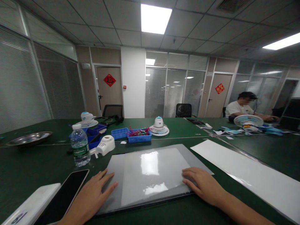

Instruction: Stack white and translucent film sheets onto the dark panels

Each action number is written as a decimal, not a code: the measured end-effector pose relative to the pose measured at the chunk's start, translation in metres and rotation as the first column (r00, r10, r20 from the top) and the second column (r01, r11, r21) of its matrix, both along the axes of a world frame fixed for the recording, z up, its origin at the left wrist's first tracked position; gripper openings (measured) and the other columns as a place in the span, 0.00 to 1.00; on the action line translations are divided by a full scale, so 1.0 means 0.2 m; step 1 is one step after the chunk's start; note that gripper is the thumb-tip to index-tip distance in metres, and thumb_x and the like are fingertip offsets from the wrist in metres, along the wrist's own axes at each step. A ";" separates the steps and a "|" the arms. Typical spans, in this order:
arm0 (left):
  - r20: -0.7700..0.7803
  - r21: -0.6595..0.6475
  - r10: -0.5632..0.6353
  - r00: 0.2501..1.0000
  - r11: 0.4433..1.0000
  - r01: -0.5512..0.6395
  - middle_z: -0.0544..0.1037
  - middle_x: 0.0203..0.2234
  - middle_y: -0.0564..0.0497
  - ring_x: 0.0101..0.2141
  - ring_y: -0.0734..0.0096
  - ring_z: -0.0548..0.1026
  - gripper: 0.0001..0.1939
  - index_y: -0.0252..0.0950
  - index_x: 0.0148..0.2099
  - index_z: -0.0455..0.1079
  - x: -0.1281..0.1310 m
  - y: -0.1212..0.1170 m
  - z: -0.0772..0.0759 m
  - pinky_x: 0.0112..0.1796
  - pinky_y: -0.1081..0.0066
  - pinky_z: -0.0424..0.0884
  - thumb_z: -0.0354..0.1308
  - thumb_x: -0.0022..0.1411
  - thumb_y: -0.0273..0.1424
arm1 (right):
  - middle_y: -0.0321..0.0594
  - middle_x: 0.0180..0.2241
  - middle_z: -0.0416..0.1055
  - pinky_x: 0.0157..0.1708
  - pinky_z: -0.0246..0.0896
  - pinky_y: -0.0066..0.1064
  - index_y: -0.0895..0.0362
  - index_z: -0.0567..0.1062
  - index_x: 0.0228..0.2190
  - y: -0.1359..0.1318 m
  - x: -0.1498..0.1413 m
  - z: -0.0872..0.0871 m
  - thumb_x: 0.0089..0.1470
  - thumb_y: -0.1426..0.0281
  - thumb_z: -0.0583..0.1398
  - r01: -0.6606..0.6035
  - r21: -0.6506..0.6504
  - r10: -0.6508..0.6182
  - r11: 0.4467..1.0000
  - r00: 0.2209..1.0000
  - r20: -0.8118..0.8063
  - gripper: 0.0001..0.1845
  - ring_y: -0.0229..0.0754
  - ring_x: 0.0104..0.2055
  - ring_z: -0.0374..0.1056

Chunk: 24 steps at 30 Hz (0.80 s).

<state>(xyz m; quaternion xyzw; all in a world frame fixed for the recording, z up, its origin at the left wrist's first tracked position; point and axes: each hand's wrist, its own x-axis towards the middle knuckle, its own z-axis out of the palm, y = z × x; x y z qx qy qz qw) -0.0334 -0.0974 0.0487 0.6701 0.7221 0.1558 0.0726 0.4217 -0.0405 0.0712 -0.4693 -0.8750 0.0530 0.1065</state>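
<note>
A flat grey sheet or folder [114, 165] with a glossy, see-through surface lies on the green table in front of me. A paler white rectangle [133, 184] shows on or under that gloss, which reflects the ceiling light. My left hand [95, 190] rests at the sheet's left edge, fingers stretched and apart. On the right side, my right hand [201, 184] lies with its fingers extended over the sheet. Neither hand grips anything. A phone [63, 197] with a dark screen lies beside my left wrist, with a white box [32, 203] left of it.
A water bottle [80, 147] stands behind my left hand, near a white fan housing [106, 145]. Blue trays [140, 137], one with red wires, sit farther back by a small fan [159, 128]. A long white board [248, 175] lies right. Another person [241, 107] sits at far right.
</note>
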 end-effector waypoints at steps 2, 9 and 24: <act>-0.008 0.005 -0.011 1.000 1.000 0.011 0.63 0.67 0.45 0.66 0.50 0.59 0.35 0.43 0.64 0.67 -0.01 0.00 -0.02 0.65 0.48 0.51 0.45 0.65 0.56 | 0.47 0.55 0.72 0.59 0.59 0.49 0.54 0.75 0.53 0.00 0.01 0.00 0.66 0.49 0.47 -0.049 -0.006 0.049 0.999 0.999 -0.008 0.30 0.52 0.56 0.68; 0.014 0.027 0.001 1.000 1.000 -0.001 0.63 0.67 0.45 0.66 0.48 0.61 0.39 0.41 0.66 0.65 -0.03 0.02 -0.04 0.65 0.47 0.53 0.47 0.63 0.59 | 0.43 0.58 0.69 0.63 0.54 0.45 0.51 0.71 0.58 -0.08 -0.07 0.03 0.66 0.54 0.51 -0.315 -0.045 0.312 0.948 0.948 -0.066 0.26 0.47 0.60 0.64; 0.033 0.026 0.013 0.999 1.000 -0.014 0.64 0.66 0.45 0.66 0.48 0.60 0.38 0.40 0.66 0.65 -0.03 0.02 -0.04 0.65 0.47 0.54 0.47 0.63 0.58 | 0.41 0.66 0.57 0.67 0.44 0.52 0.46 0.65 0.63 -0.05 -0.02 0.01 0.64 0.48 0.50 -0.197 -0.111 0.198 0.974 0.980 -0.006 0.31 0.52 0.68 0.52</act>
